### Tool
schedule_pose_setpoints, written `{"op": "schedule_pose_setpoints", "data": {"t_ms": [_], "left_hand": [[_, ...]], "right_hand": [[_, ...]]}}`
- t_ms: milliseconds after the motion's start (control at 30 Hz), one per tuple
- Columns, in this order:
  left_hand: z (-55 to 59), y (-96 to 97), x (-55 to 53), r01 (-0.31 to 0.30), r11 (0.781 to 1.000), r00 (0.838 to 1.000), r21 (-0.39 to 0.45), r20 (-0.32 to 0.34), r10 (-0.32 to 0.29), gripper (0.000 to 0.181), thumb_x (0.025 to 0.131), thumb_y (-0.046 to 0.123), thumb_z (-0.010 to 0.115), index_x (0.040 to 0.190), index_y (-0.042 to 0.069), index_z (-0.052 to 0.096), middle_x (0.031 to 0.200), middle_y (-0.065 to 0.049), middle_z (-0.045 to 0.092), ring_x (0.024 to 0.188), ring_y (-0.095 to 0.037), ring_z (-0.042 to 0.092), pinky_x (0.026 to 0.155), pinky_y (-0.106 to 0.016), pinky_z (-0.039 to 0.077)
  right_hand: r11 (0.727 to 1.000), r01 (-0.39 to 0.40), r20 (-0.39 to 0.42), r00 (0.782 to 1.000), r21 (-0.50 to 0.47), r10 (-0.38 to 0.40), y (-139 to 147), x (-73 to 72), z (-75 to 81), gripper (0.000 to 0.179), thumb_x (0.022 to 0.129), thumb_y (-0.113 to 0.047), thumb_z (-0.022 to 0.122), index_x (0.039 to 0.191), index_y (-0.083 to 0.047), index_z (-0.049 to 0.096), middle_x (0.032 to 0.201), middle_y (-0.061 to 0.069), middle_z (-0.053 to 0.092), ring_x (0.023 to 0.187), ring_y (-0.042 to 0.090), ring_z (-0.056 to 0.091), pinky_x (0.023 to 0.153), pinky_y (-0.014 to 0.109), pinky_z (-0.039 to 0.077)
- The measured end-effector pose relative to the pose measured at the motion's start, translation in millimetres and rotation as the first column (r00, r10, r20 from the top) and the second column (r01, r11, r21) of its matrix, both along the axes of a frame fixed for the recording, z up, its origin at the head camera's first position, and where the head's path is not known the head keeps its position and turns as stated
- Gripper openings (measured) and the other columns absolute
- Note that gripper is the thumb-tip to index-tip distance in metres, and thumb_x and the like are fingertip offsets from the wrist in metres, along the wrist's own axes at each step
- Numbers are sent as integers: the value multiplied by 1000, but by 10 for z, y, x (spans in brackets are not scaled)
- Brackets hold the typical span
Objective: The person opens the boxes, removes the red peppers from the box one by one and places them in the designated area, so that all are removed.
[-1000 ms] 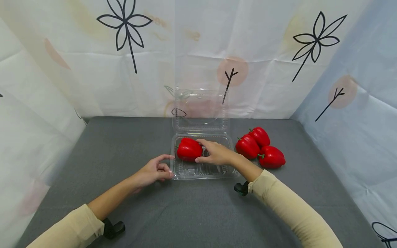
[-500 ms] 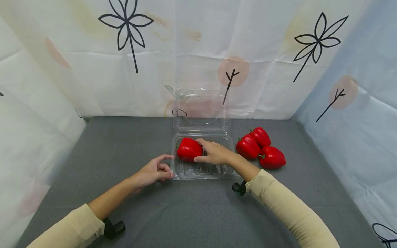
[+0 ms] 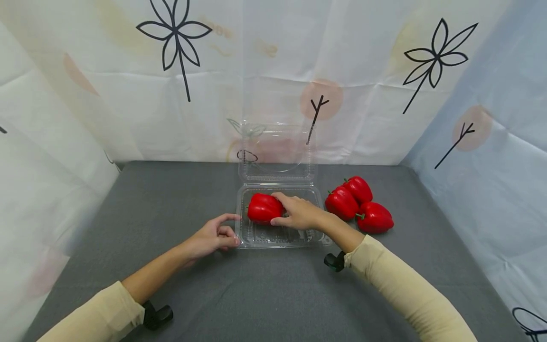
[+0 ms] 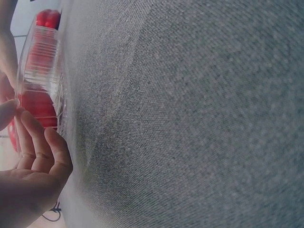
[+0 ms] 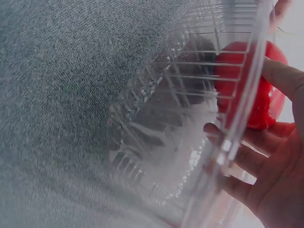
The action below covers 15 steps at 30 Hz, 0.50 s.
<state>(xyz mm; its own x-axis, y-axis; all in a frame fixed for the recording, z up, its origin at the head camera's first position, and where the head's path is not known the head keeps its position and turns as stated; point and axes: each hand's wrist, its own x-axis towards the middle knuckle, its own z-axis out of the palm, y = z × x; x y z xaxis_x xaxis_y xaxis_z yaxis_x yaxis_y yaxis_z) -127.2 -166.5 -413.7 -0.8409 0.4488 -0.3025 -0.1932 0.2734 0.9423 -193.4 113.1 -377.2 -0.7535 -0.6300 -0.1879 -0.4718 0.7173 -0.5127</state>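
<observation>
A clear plastic clamshell container (image 3: 278, 245) lies on the grey cloth with its lid raised at the back. My right hand (image 3: 301, 213) reaches into the tray and grips a red bell pepper (image 3: 262, 209) by its right end, fingers behind it and thumb in front. Through the clear wall, the right wrist view shows the same pepper (image 5: 232, 80) in that hand, a little above the tray's floor. At the tray's front left, my left hand (image 3: 212, 233) pinches the rim; the left wrist view shows its thumb and fingertips (image 4: 21, 114) on the edge.
Three more red bell peppers (image 3: 374, 217) lie in a cluster right of the container. The upright lid (image 3: 278, 173) stands close to the patterned cloth backdrop (image 3: 376, 118) behind the table. Cloth walls rise on both sides.
The bell pepper has shifted slightly to the right and toward me, along with my right hand. My left hand stays at the container's rim. The other peppers have not moved.
</observation>
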Motion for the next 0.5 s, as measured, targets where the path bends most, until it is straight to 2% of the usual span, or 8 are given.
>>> {"op": "schedule_pose_setpoints", "data": {"t_ms": [267,500], "left_hand": [[-19,3,0,7,1000,1000,20,-16,-6,68,90,10,71,147,0,35,84,-3,63,80,-18,58,78,-34,50],[-32,5,-7,1,1000,1000,2,-10,-1,67,90,12,71,147,4,36,85,-3,64,81,-18,59,80,-34,50]], "right_hand": [[1000,-26,-3,1000,12,26,104,84,86,74,92,-34,71,151,-6,35,131,11,61,111,23,63,92,43,51],[999,-34,4,999,4,34,236,192,128,75,91,-34,71,150,-7,35,131,10,62,110,21,63,90,42,52]]}}
